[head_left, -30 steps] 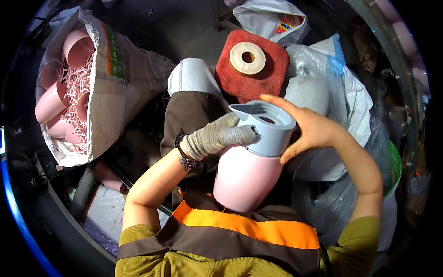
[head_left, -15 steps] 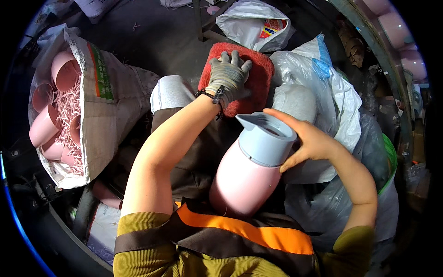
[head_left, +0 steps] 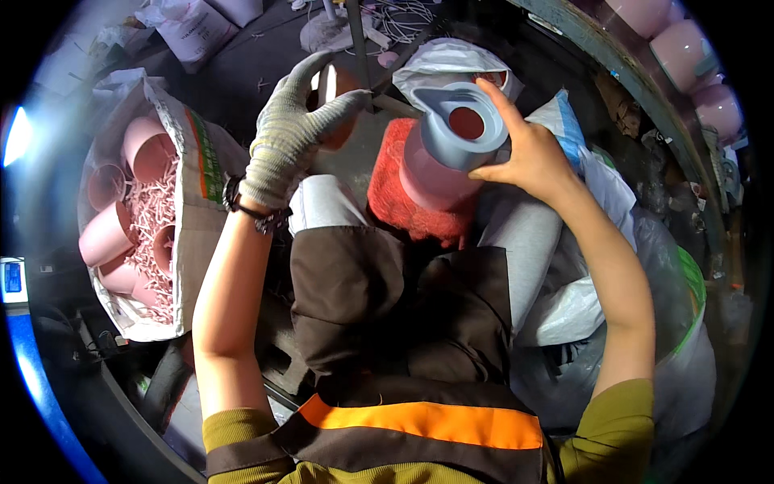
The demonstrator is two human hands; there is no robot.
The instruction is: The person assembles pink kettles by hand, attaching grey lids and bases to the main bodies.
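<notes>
My right hand is bare and grips the grey-blue spouted top of a pink jug, which is held out in front of me above a red pad lying on my knees. My left hand wears a grey knit glove and is raised to the left of the jug. Its fingers are closed on a round brownish roll of tape, which the glove partly hides. The jug's open mouth faces up toward me.
At my left is an open sack with several pink cups and pale shredded paper. White plastic bags are piled at my right. More pink jugs stand on a curved rim at the upper right. Cables and sacks lie beyond.
My left hand has picked the roll of tape off the red pad and raised it. My right hand has carried the jug from my lap up and forward over the pad.
</notes>
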